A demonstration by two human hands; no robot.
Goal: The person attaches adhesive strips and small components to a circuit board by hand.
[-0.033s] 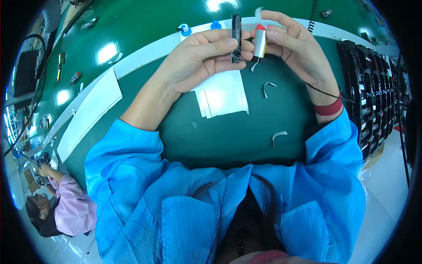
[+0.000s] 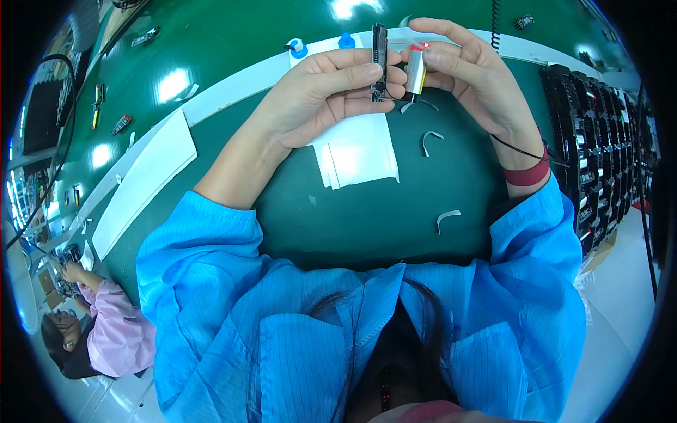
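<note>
Silver pouch cell is above the green table, just beside the black casing; our half-closed right hand pinches the cell, index finger raised; our left hand curls snugly round the casing; we judge the cell light, smooth, easily dented, best gripped by its long edges.

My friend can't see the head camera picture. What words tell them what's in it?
A person's left hand holds a slim black part close to a silver pack with a reddish end in the right hand, above a green table. White sheets and curled strips lie below; another person in pink is at lower left.
</note>
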